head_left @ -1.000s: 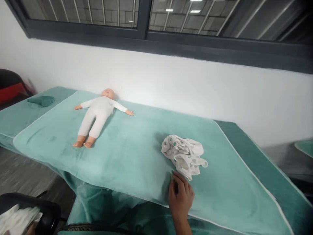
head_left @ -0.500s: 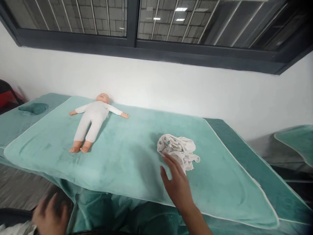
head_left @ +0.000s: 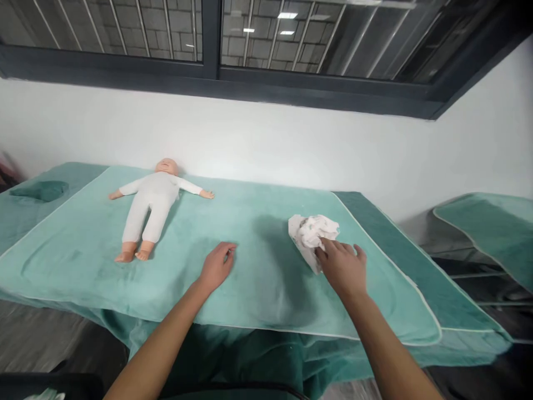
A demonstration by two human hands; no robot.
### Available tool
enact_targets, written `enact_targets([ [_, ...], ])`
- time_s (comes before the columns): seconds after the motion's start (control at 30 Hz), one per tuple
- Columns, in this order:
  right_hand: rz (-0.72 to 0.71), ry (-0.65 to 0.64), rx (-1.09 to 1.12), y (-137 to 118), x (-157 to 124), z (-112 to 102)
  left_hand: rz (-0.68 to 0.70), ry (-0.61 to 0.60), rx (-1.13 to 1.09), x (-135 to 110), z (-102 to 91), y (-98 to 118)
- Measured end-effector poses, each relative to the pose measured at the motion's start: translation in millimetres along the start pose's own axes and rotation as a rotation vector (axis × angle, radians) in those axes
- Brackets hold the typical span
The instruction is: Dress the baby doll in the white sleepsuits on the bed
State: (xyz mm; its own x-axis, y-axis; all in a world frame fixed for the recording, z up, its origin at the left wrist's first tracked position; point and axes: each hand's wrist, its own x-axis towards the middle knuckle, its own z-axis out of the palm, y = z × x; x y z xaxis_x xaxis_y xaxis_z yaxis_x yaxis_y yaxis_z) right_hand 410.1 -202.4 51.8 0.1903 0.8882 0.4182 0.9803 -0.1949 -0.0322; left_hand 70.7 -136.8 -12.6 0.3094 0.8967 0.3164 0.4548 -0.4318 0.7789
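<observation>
A crumpled white cloth with small prints is pinched in the fingers of my right hand, over the right half of the green bed cover. A broad shadow lies to its left, and the cloth looks raised off the cover. My left hand is loosely curled above the middle of the cover, with nothing in its fingers. Farther left, a baby doll in a white bodysuit lies on its back, arms spread and feet towards me. My left hand is apart from the doll.
A small green pillow lies at the bed's left end. Behind the bed stands a white wall under a dark-framed window. Another green-covered bed is at the right.
My right hand has taken hold of the cloth and shifted it to the right. My left hand has come from the lower left up over the bed. The view has turned slightly right.
</observation>
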Motion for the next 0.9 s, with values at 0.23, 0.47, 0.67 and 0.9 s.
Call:
enact_targets([
  [0.23, 0.222, 0.105, 1.051, -24, 44, -44, -0.184, 0.016, -0.355, 32, 35.7, 5],
  [0.47, -0.022, -0.230, 1.512, -146, 67, -72, -0.256, 0.087, -0.805, 26, 23.3, 1],
  [0.67, -0.186, -0.358, 0.880, -174, 58, -16, -0.299, 0.240, -1.335, 28, -3.8, -7],
  [0.9, -0.012, -0.219, 0.101, -69, 28, 42, -0.397, 0.284, -1.518, 30, 0.1, -26],
])
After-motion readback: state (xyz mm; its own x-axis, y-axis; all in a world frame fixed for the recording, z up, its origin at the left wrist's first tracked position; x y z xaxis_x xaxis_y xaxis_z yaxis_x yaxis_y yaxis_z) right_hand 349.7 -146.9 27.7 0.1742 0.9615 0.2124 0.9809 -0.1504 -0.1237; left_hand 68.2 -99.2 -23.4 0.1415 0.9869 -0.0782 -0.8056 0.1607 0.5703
